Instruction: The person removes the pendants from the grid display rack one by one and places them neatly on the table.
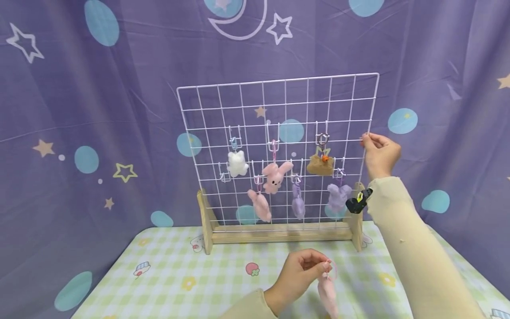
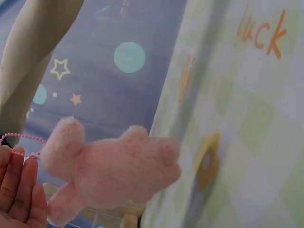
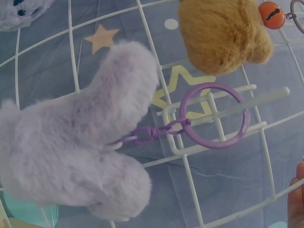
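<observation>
Low over the front of the table, my left hand pinches the pink bead chain of a pink plush keychain. The plush hangs below the fingertips; in the left wrist view its long ears point toward the hand. My right hand pinches the right edge wire of a white grid rack between thumb and fingers. Closest to that wrist hangs a lilac plush keychain, its purple ring looped over a white hook. A brown plush keychain with an orange bell hangs beside it.
More plush keychains hang on the rack: a white bear, a pink rabbit, another pink one and a lilac one. A small hook sits at the left. The rack's wooden stand rests on a checked tablecloth.
</observation>
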The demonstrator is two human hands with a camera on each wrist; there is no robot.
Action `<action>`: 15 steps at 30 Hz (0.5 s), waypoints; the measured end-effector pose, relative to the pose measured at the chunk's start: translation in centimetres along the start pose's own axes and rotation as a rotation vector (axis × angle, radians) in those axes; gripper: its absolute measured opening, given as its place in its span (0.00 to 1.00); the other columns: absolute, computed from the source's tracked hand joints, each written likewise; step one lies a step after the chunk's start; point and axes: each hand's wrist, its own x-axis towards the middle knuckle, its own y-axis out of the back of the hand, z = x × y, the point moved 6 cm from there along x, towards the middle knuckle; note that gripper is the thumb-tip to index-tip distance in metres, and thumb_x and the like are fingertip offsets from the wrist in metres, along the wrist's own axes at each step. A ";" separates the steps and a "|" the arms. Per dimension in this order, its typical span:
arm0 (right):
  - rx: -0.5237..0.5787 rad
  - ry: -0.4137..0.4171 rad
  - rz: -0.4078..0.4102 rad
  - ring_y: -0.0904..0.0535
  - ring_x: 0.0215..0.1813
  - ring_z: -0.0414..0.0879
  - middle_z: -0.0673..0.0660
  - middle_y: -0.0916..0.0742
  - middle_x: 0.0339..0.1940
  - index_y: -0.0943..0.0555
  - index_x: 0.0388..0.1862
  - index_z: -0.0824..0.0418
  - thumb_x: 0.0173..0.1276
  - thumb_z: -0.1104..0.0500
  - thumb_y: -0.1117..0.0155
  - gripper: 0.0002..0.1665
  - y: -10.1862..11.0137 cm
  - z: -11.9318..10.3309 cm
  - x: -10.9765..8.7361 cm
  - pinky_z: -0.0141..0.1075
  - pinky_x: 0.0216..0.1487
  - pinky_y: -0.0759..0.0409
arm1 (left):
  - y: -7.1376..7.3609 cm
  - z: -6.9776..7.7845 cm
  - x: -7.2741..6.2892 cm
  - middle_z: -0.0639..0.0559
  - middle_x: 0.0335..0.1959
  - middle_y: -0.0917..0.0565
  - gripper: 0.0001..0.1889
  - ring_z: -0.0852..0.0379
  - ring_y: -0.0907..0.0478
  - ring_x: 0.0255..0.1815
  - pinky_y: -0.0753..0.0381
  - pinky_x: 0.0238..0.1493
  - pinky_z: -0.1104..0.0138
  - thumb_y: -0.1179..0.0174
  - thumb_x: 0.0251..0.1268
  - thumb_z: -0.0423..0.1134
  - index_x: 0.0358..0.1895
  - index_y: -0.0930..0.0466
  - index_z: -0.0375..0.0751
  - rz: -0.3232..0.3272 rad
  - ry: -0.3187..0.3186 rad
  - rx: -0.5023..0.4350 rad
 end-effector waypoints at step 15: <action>-0.004 0.027 -0.004 0.21 0.22 0.28 0.33 0.19 0.15 0.16 0.40 0.68 0.60 0.63 0.32 0.11 0.1 0.0 0.0 0.18 0.29 0.25 | -0.3 -2.3 0.9 0.21 0.41 0.22 0.12 0.69 0.21 0.33 0.22 0.39 0.77 0.43 0.63 0.28 0.43 0.24 0.18 -0.054 0.083 -0.078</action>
